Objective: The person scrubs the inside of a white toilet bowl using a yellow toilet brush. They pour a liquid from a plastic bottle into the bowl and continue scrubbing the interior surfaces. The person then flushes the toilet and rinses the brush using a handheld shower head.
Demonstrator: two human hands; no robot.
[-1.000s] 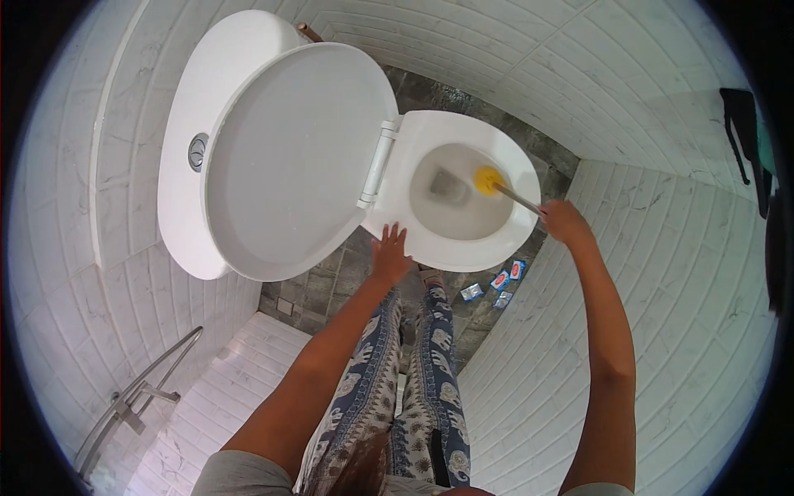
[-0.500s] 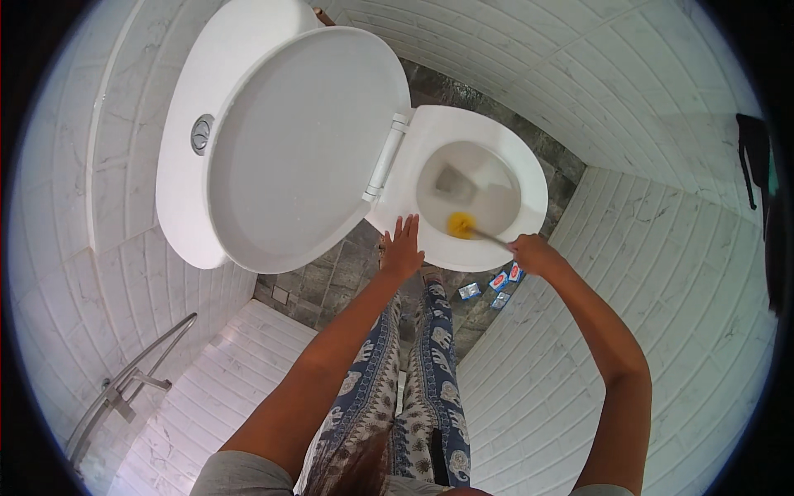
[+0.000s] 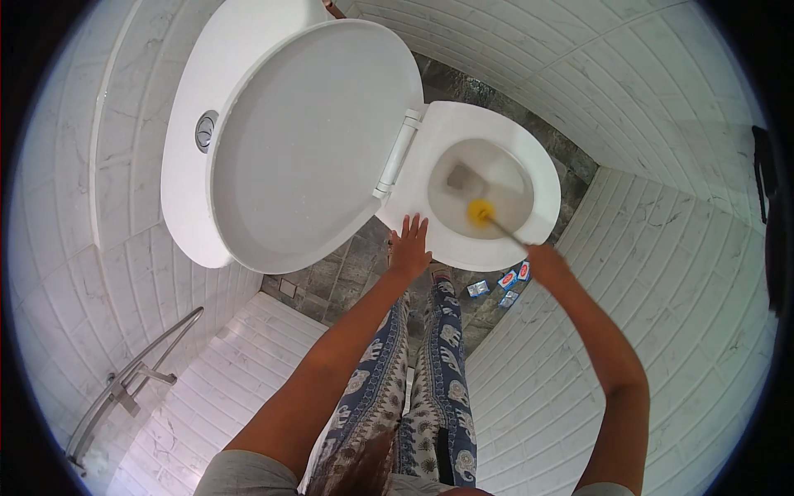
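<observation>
A white toilet bowl (image 3: 533, 140) stands ahead with its large lid (image 3: 310, 149) raised toward the tank. Inside the bowl, the yellow head of a toilet brush (image 3: 480, 213) touches or nearly touches the near inner wall, slightly blurred. My right hand (image 3: 548, 266) is closed around the end of the brush's thin handle, just past the rim on the near right. My left hand (image 3: 410, 246) lies flat on the near left edge of the toilet, fingers spread, holding nothing. The handle's far end is hidden in my right fist.
Several small blue and white packets (image 3: 507, 281) lie on the dark tiled floor (image 3: 347, 273) below my right hand. White tiled walls (image 3: 653, 207) close in on both sides. A metal rail fixture (image 3: 141, 372) is at the lower left. The tank's flush button (image 3: 206, 132) is at the left.
The brush head has moved away from the near left wall, toward the bowl's middle, with my right hand shifting slightly. My left hand stays on the toilet's edge. The whole view shifts a little.
</observation>
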